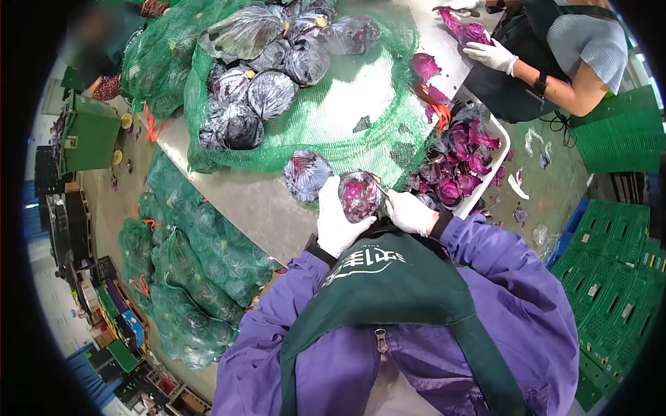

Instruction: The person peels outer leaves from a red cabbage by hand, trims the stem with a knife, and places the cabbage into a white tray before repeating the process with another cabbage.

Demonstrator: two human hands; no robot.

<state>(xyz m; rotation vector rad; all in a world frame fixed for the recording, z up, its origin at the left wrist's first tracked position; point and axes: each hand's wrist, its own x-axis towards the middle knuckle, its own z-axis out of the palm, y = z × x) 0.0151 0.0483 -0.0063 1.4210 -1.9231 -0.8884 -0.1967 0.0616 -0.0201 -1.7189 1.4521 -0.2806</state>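
Note:
A red cabbage (361,197) with a mottled purple and pale surface is held over the near edge of the metal table (243,208). My left hand (336,220), in a white glove, cups its left side. On its right, my right hand (411,212), also gloved, is closed around what looks like a knife handle, with a thin blade (381,188) against the cabbage. A loose outer leaf (306,175) lies just left of the cabbage. Beyond, several dark cabbages (273,94) rest on green netting (333,132).
Trimmed leaves fill a white bin (500,147) at my right. Across the table a co-worker's gloved hands (491,55) hold a red cabbage. Netted sacks (187,270) lie on the floor at left; green crates (603,277) stand at right. Another person is at upper left.

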